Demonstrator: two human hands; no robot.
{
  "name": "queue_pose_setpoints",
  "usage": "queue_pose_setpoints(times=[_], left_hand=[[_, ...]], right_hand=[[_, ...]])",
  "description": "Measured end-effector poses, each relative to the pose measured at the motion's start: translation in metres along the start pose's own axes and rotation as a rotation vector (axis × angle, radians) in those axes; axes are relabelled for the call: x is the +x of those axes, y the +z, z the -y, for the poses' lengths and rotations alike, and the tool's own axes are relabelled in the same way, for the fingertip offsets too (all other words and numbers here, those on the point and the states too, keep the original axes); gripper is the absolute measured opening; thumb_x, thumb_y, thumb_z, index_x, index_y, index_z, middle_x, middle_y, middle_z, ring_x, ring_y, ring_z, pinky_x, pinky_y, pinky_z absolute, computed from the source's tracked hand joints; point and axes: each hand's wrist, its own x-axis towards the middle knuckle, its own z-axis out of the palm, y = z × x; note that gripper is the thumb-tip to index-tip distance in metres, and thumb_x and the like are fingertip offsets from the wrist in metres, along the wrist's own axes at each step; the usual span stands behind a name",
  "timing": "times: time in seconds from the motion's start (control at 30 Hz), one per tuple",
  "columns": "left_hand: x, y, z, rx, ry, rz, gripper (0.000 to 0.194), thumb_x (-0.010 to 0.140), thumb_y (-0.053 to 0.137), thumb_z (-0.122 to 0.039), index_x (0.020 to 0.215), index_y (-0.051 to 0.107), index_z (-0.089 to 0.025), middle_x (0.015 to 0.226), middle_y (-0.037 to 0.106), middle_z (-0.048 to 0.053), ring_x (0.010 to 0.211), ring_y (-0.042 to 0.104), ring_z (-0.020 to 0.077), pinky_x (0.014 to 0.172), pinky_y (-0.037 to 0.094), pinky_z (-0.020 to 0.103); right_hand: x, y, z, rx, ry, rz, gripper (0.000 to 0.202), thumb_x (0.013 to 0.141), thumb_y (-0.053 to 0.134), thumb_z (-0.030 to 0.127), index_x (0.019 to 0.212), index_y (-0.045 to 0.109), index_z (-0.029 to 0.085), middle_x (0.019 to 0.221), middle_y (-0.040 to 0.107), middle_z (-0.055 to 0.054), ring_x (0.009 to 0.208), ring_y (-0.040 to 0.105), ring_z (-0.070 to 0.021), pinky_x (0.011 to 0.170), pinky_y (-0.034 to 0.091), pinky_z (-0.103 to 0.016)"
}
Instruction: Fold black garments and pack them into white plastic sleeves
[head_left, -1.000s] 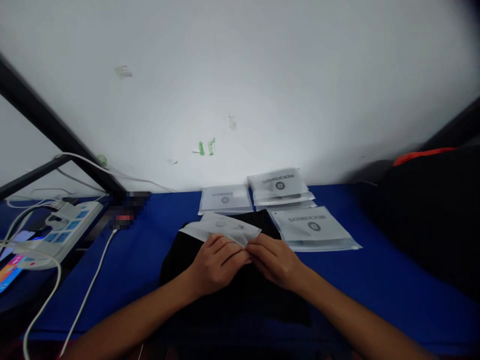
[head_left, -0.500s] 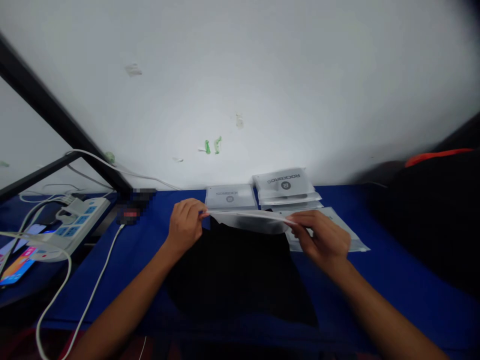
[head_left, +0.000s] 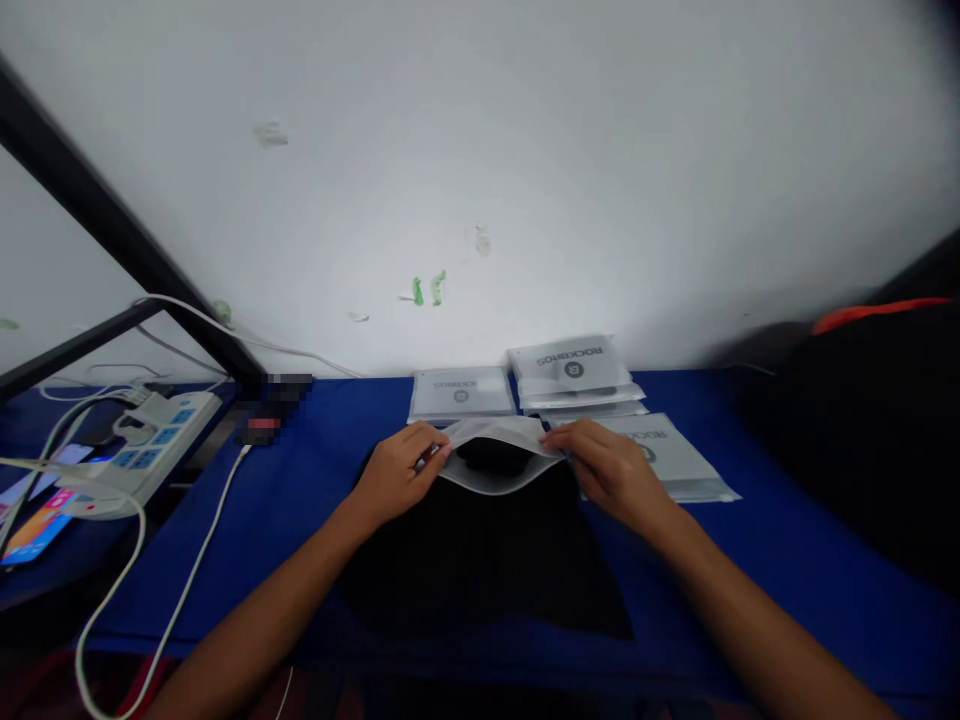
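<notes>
A translucent plastic bag [head_left: 499, 487] is held between my two hands, its mouth gaping toward me with something dark inside. My left hand [head_left: 405, 468] pinches the left corner of the mouth. At the right corner, my right hand [head_left: 611, 468] grips the edge between thumb and fingers. Black cloth [head_left: 487, 570] lies spread on the blue table below the bag. Behind the bag are a flat printed pouch [head_left: 461, 393] and a stack of similar pouches [head_left: 574, 366]. Another pouch [head_left: 675, 460] lies beside my right hand.
On the left are a power strip [head_left: 161, 445] with plugs, phones [head_left: 45, 520] and a white cable [head_left: 202, 555]. A large black item with an orange edge [head_left: 877, 313] stands at the right. A wall rises behind the blue table [head_left: 277, 535].
The bag's mouth has opened and its near edge has dropped, showing the dark inside. My left hand has moved right and slightly down; my right hand has shifted slightly left.
</notes>
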Motion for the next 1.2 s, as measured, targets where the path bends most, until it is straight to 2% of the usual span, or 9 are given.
queue_pose_setpoints(times=[0.13,0.27,0.43,0.6,0.7,0.77,0.97,1.1,1.2], left_hand=[[-0.003,0.007,-0.01,0.178,0.094,-0.11,0.011,0.095,0.048,-0.018,0.09,0.059,-0.017,0.084,0.066,0.004,0.072,0.062,0.0136,0.063,0.049,0.023],[-0.004,0.01,-0.019,0.24,0.187,-0.156,0.006,0.092,0.052,-0.014,0.093,0.058,-0.017,0.084,0.067,0.005,0.076,0.064,0.0149,0.068,0.052,0.024],[-0.005,0.012,-0.025,0.242,0.246,-0.152,0.006,0.092,0.052,-0.013,0.093,0.057,-0.017,0.083,0.068,0.006,0.076,0.064,0.0169,0.071,0.053,0.028],[-0.007,0.014,-0.027,0.136,0.185,0.006,0.012,0.093,0.049,-0.016,0.102,0.057,-0.017,0.1,0.068,0.01,0.097,0.064,0.0219,0.087,0.053,0.039],[-0.009,0.014,-0.029,0.052,0.065,0.238,0.053,0.087,0.05,-0.015,0.138,0.038,-0.016,0.144,0.044,0.018,0.134,0.042,0.0285,0.107,0.043,0.048],[-0.01,0.014,-0.028,0.021,0.016,0.352,0.074,0.079,0.048,-0.007,0.148,0.023,-0.016,0.154,0.03,0.017,0.142,0.03,0.0284,0.114,0.036,0.05],[-0.003,0.007,-0.001,0.071,0.02,0.241,0.072,0.072,0.035,0.007,0.14,0.045,-0.018,0.144,0.048,0.011,0.134,0.045,0.0222,0.112,0.04,0.045],[0.01,0.002,0.031,0.159,0.083,0.02,0.066,0.078,0.035,0.005,0.139,0.047,-0.019,0.143,0.05,0.011,0.134,0.045,0.0218,0.11,0.041,0.048],[0.024,0.008,0.059,0.198,0.08,0.033,0.056,0.083,0.035,0.001,0.134,0.052,-0.017,0.141,0.052,0.013,0.133,0.046,0.0222,0.11,0.041,0.048]], right_hand=[[0.008,-0.007,0.026,-0.004,-0.13,0.014,0.028,0.087,0.044,0.002,0.105,0.061,0.016,0.098,0.071,-0.012,0.088,0.068,-0.0206,0.068,0.059,-0.032],[0.017,0.004,0.064,0.022,-0.303,0.189,0.031,0.091,0.042,0.004,0.117,0.057,0.012,0.111,0.069,-0.015,0.104,0.065,-0.0228,0.082,0.059,-0.035],[0.017,0.047,0.071,-0.317,-0.093,0.372,0.041,0.086,0.043,0.001,0.125,0.054,0.005,0.114,0.066,-0.024,0.099,0.067,-0.0322,0.082,0.058,-0.047],[0.014,0.066,0.047,-0.471,-0.023,0.389,0.039,0.081,0.051,0.0,0.117,0.061,0.012,0.114,0.068,-0.019,0.1,0.066,-0.0296,0.082,0.054,-0.04],[0.013,0.06,0.04,-0.452,-0.07,0.339,0.034,0.081,0.052,0.003,0.112,0.064,0.012,0.101,0.072,-0.016,0.089,0.067,-0.0263,0.073,0.053,-0.035],[0.011,0.053,0.039,-0.394,-0.146,0.273,0.028,0.084,0.049,0.007,0.107,0.065,0.012,0.089,0.072,-0.013,0.078,0.065,-0.0233,0.067,0.051,-0.033],[0.002,0.026,0.041,-0.119,-0.539,-0.023,0.038,0.098,0.027,0.02,0.105,0.063,0.009,0.097,0.071,-0.015,0.088,0.063,-0.0247,0.065,0.05,-0.035],[-0.003,0.019,0.038,-0.004,-0.549,-0.042,0.041,0.1,0.024,0.024,0.111,0.06,0.008,0.101,0.071,-0.015,0.096,0.062,-0.0246,0.071,0.052,-0.036],[-0.003,0.02,0.036,0.001,-0.489,0.022,0.035,0.097,0.029,0.018,0.114,0.059,0.012,0.107,0.069,-0.013,0.101,0.061,-0.0236,0.083,0.052,-0.04]])
